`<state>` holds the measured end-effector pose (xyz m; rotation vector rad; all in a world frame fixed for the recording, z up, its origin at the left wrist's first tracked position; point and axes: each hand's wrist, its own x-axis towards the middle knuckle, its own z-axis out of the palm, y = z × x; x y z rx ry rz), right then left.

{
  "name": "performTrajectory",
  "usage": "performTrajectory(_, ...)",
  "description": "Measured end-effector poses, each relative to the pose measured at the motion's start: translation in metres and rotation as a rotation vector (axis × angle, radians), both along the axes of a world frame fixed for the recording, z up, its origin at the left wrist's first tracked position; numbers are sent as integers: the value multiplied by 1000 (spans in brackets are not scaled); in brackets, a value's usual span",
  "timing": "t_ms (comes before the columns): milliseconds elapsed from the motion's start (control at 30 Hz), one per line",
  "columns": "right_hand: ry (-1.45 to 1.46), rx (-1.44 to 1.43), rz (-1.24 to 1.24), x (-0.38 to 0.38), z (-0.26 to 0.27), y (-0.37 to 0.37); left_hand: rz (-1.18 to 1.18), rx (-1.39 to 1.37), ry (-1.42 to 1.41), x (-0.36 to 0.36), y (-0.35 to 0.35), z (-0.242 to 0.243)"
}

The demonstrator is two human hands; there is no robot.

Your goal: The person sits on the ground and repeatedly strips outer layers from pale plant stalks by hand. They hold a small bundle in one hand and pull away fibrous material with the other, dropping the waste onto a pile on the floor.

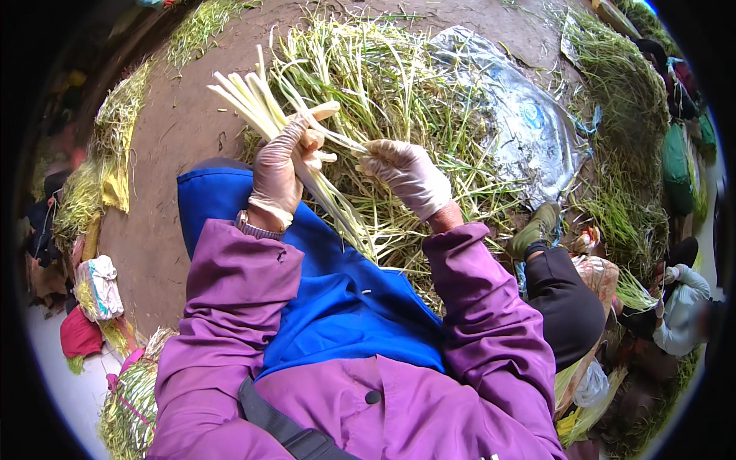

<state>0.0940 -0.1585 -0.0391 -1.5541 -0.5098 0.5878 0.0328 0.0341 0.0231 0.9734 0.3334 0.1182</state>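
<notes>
My left hand (279, 172), in a thin pale glove, is closed around a bundle of long whitish-green plant stalks (247, 103). Their pale ends fan out up and to the left, while the thinner leafy part (339, 213) hangs below the fist. With fingertips pinched together, my right hand (409, 175), gloved too, grips a thin stalk (339, 138) that stretches across from the left hand. Beneath both hands spreads a large heap of loose green and yellowish stalks (368, 80). A blue cloth (339, 305) covers my lap.
A silvery plastic sheet (532, 126) lies under the heap's right side. More cut greens (624, 126) line the right. Near my right leg are a shoe (537, 227) and a clear plastic bag (592, 384). Another person (684, 310) sits at far right. A white sack (99, 287) stands left.
</notes>
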Motion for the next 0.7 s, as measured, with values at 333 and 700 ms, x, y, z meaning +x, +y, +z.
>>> performTrajectory(333,-461,-160,25,-1,13,9,-168,142,106,-6,-14,-4)
performTrajectory(700,6,-593,-288,25,-48,-42,7,154,92,-1,-4,-4)
